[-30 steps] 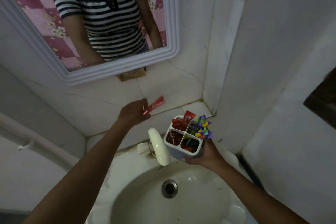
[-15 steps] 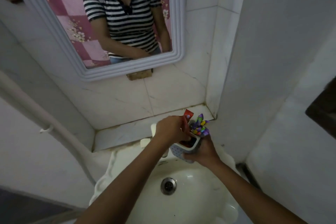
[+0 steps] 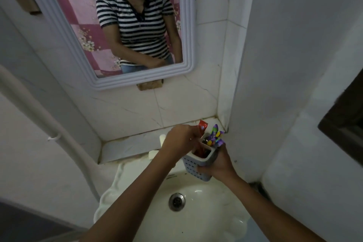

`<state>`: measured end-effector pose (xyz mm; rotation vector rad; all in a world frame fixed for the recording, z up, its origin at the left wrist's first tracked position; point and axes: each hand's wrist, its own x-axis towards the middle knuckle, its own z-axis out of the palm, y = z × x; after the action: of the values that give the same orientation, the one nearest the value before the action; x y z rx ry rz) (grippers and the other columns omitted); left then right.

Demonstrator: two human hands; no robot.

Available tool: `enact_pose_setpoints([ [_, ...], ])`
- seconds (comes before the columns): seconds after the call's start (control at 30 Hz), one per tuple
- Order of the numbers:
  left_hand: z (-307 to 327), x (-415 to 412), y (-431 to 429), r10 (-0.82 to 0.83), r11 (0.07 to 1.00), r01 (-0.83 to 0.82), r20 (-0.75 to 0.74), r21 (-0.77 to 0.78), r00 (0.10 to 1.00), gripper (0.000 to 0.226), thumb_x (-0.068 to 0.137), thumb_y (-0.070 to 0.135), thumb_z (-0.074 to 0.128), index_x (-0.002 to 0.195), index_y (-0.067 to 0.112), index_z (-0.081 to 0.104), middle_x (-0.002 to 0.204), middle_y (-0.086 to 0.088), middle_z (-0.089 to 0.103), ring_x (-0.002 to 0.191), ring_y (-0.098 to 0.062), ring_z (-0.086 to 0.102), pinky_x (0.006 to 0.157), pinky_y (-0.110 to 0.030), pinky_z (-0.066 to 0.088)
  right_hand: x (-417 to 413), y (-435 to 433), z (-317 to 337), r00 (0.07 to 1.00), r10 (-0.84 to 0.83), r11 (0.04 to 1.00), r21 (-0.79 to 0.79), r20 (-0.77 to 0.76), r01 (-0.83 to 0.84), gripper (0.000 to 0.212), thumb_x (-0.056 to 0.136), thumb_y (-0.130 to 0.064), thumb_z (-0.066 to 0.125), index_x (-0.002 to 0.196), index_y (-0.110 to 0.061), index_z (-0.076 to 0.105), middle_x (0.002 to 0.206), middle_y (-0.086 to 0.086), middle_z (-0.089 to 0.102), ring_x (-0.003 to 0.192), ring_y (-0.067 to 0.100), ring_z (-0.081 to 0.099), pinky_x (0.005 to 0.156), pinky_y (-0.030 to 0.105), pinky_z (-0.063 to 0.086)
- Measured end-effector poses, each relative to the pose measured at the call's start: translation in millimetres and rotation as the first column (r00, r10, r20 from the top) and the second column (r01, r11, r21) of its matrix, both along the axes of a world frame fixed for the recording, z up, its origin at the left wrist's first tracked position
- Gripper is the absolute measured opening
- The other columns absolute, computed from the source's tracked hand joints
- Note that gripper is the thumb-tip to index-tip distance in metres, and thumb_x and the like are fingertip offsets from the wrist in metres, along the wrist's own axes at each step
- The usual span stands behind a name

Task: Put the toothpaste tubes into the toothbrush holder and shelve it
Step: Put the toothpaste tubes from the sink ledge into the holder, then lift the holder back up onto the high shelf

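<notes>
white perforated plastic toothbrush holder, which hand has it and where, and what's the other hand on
The right hand grips the white perforated plastic toothbrush holder around its lower body. The left hand pinches a red toothpaste tube near its middle.

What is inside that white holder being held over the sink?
The holder shows red toothpaste tubes and colourful toothbrushes sticking up. The left hand covers its near-left compartment, and the perforated walls hide the bottoms.

The holder (image 3: pixel 198 165) is held above the back rim of the sink (image 3: pixel 196 222), right of the tap (image 3: pixel 157 153). The right hand (image 3: pixel 220 165) wraps it from the right and below; the left hand (image 3: pixel 181 141) sits at its top left. Tubes (image 3: pixel 202 128) stand in its left compartments, brushes (image 3: pixel 215 136) in the far right one. Behind lies the ledge (image 3: pixel 127 147), with the mirror (image 3: pixel 117 25) above.
</notes>
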<state>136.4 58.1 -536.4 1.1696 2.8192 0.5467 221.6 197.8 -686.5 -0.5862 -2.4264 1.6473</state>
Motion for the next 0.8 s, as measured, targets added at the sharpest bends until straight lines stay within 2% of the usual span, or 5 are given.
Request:
enact_pose_setpoints([
  [0.17,4,12,-9,-0.043,0.987,0.039,-0.022,-0.157,0.999,0.022,0.086,0.025,0.065,0.103,0.034,0.076,0.104,0.004,0.074,0.099,-0.019,0.065,0.075,-0.028,0.046,0,0,9,0.990,-0.101,0.961,-0.267,-0.098,0.072,0.082,0.058,0.032,0.082,0.111,-0.020,0.046,0.106,-0.002,0.064,0.090,-0.006,0.072,0.069,0.012,0.061],
  [0.4,15,24,-11,-0.183,0.964,0.170,-0.044,-0.204,0.982,0.023,0.089,0.024,0.063,0.108,0.031,0.074,0.112,0.005,0.072,0.105,-0.018,0.064,0.082,-0.031,0.050,12,1,29,0.982,-0.131,0.951,-0.297,-0.137,0.085,0.100,0.041,-0.006,0.103,0.126,-0.017,0.050,0.118,0.007,0.067,0.119,0.031,0.066,0.074,0.018,0.059],
  [0.57,50,25,-32,-0.166,0.979,0.162,0.024,0.126,0.986,0.044,0.088,0.027,0.065,0.128,0.038,0.052,0.115,0.009,0.068,0.088,-0.011,0.067,0.075,-0.031,0.056,9,3,80,0.938,-0.254,0.953,-0.225,-0.236,0.201,0.080,0.052,0.012,0.098,0.101,-0.029,0.050,0.099,-0.013,0.064,0.086,-0.013,0.067,0.068,-0.001,0.050],
  [0.73,108,16,-43,-0.103,0.889,0.057,0.076,0.454,0.992,0.083,0.086,0.036,0.069,0.151,0.035,0.018,0.139,0.007,0.052,0.114,-0.010,0.060,0.092,-0.029,0.051,-2,18,178,0.888,-0.290,0.956,-0.076,-0.357,0.282,0.089,0.058,-0.008,0.102,0.133,-0.013,0.054,0.111,-0.009,0.063,0.105,0.014,0.063,0.082,0.023,0.053],
  [0.8,135,13,-37,-0.141,0.862,0.084,0.077,0.499,0.987,0.084,0.086,0.036,0.069,0.152,0.033,0.017,0.152,0.010,0.038,0.132,-0.009,0.046,0.106,-0.033,0.044,-7,23,227,0.854,-0.278,0.958,-0.058,-0.440,0.281,0.088,0.057,-0.012,0.102,0.131,-0.016,0.056,0.109,-0.013,0.063,0.104,0.011,0.063,0.077,0.016,0.051],
])
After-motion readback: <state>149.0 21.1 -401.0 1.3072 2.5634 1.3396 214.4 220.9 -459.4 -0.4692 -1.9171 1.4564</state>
